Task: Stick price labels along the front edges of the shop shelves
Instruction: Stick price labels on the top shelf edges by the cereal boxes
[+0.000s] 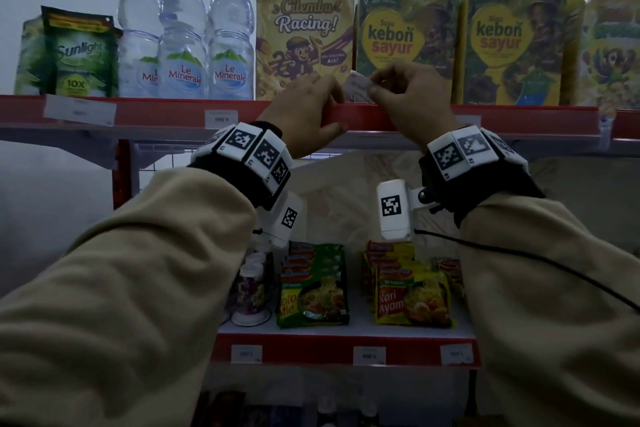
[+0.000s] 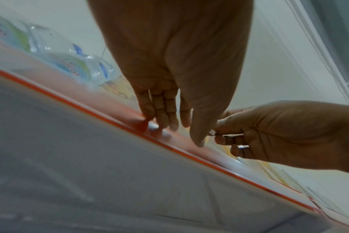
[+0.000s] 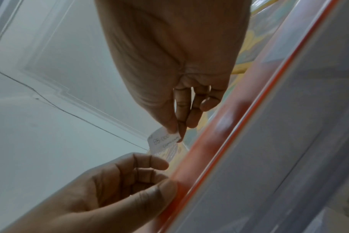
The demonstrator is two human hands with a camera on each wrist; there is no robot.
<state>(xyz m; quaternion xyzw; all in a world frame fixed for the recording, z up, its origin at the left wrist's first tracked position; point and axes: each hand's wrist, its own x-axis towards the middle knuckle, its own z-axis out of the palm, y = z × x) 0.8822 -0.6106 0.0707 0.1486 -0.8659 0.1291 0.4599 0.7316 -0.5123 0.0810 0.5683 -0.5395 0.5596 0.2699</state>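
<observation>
- Here the right hand (image 1: 408, 94) pinches a small white price label (image 1: 358, 88) between thumb and forefinger, just above the red shelf edge (image 1: 367, 120).
- The label's long axis seems to run roughly along the edge, free end toward the left hand (image 1: 304, 107).
- Its fingers lie straight on the edge, holding nothing.

Dim, bluish, flat light; shadows are soft. Past the fingers, packaging print reads clearly in the head view, while its edges bow outward. Both wrist views smear the red shelf edge (image 2: 118, 110) beside the fingertips.
</observation>
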